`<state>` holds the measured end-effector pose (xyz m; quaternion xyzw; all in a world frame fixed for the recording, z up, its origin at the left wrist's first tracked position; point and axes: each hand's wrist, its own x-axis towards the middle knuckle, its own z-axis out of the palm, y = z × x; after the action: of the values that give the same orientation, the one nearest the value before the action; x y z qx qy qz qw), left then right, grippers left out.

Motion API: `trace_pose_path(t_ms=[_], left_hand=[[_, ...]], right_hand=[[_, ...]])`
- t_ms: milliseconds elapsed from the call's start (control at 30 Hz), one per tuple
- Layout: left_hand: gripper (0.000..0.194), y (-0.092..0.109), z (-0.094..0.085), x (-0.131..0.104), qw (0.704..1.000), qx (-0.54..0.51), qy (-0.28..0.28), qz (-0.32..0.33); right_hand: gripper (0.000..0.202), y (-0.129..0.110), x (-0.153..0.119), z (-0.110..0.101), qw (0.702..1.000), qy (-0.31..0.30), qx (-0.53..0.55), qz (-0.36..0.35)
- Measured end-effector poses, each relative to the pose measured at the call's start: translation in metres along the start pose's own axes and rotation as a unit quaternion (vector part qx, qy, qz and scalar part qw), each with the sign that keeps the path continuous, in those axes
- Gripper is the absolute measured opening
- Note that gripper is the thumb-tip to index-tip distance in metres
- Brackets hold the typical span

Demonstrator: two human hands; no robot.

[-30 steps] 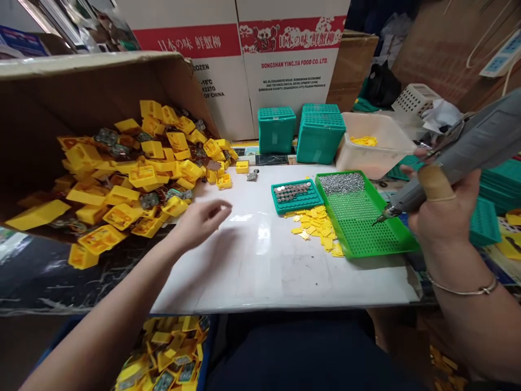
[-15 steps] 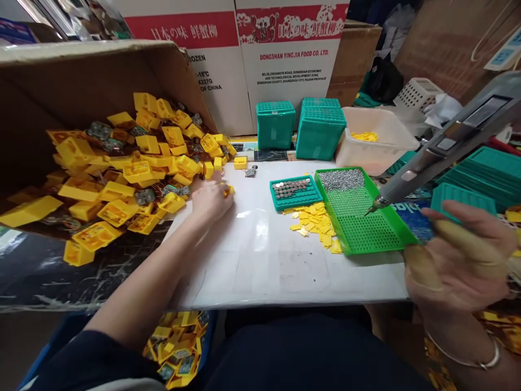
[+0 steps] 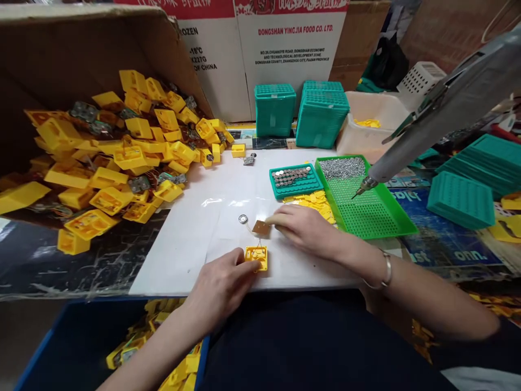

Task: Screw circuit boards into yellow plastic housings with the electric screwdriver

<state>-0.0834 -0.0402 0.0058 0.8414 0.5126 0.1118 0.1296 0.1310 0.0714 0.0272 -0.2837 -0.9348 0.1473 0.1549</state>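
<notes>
A small yellow housing lies open side up near the front edge of the white work surface, and my left hand grips it from the left. Thin wires run from it to a brown circuit board and a round silver disc just beyond. The fingertips of my right hand are closed at the right edge of the brown board. A grey electric screwdriver hangs over the green tray, its bit pointing down, with neither hand on it.
A cardboard box spills yellow housings at the left. Yellow pieces and a teal tray with silver discs lie beside the green tray. Teal stacks stand behind. Below the edge is a blue bin.
My left hand has come back toward me with a yellow housing. My right hand has moved left from beside the screwdriver to the brown board. The view has tilted down.
</notes>
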Motion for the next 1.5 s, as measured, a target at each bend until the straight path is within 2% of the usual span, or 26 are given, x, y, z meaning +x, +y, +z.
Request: trace_pose_path(t_ms=[33,100,200,267,333,433,533,633,733,833,933,1033,1100,1167,1300,1400,1500], left_hand=[[0.030,0.001,0.002,-0.001,1.000,-0.010,0.006,0.000],[0.029,0.001,0.005,-0.002,0.999,-0.028,0.018,-0.003],[0.027,-0.001,0.011,-0.002,0.999,-0.040,0.036,-0.009],[0.024,-0.003,0.014,-0.003,0.998,-0.042,0.053,-0.016],[0.022,-0.006,0.016,-0.002,0.995,-0.052,0.082,-0.021],[0.018,-0.013,0.015,0.007,0.984,-0.109,0.140,-0.022],[0.015,-0.019,0.010,0.027,0.965,-0.197,0.164,-0.048],[0.016,-0.015,0.005,0.045,0.950,-0.266,0.143,-0.077],[0.016,-0.003,0.005,0.051,0.954,-0.270,0.114,-0.061],[0.012,0.011,0.013,0.047,0.968,-0.232,0.098,-0.011],[0.011,0.020,0.025,0.041,0.974,-0.198,0.104,0.034],[0.031,0.023,0.032,0.037,0.977,-0.176,0.115,0.046],[0.049,0.022,0.034,0.036,0.980,-0.150,0.129,0.031],[0.056,0.020,0.033,0.035,0.983,-0.118,0.136,0.017],[0.044,0.016,0.030,0.036,0.989,-0.088,0.116,0.027],[0.037,0.016,0.028,0.039,0.989,-0.100,0.107,0.025],[0.034,0.019,0.026,0.043,0.987,-0.116,0.109,0.008]], right_hand=[[0.025,0.000,0.015,0.005,0.999,-0.046,-0.018,0.018],[0.025,-0.001,0.043,0.015,0.994,-0.095,-0.048,0.032],[0.022,-0.004,0.074,0.028,0.988,-0.126,-0.091,0.002],[0.020,-0.004,0.084,0.031,0.986,-0.139,-0.096,-0.006],[0.017,-0.002,0.087,0.026,0.990,-0.121,-0.077,0.002],[0.015,0.004,0.084,0.007,0.999,-0.024,-0.037,0.009],[0.014,0.010,0.071,-0.014,0.997,0.074,-0.016,0.004],[0.020,0.013,0.039,-0.020,0.992,0.117,-0.036,-0.004],[0.027,0.014,-0.010,-0.007,0.987,0.115,-0.113,-0.027],[0.029,0.011,-0.057,0.011,0.978,0.106,-0.172,-0.048],[0.024,0.007,-0.084,0.021,0.982,0.089,-0.163,-0.040],[0.022,0.004,-0.091,0.022,0.989,0.087,-0.120,-0.010],[0.024,0.003,-0.089,0.023,0.989,0.100,-0.110,0.023],[0.026,0.002,-0.085,0.025,0.985,0.104,-0.124,0.059],[0.022,-0.002,-0.080,0.026,0.982,0.062,-0.151,0.097],[0.016,-0.004,-0.080,0.022,0.983,0.020,-0.128,0.126],[0.016,-0.004,-0.081,0.019,0.981,0.010,-0.095,0.166]])
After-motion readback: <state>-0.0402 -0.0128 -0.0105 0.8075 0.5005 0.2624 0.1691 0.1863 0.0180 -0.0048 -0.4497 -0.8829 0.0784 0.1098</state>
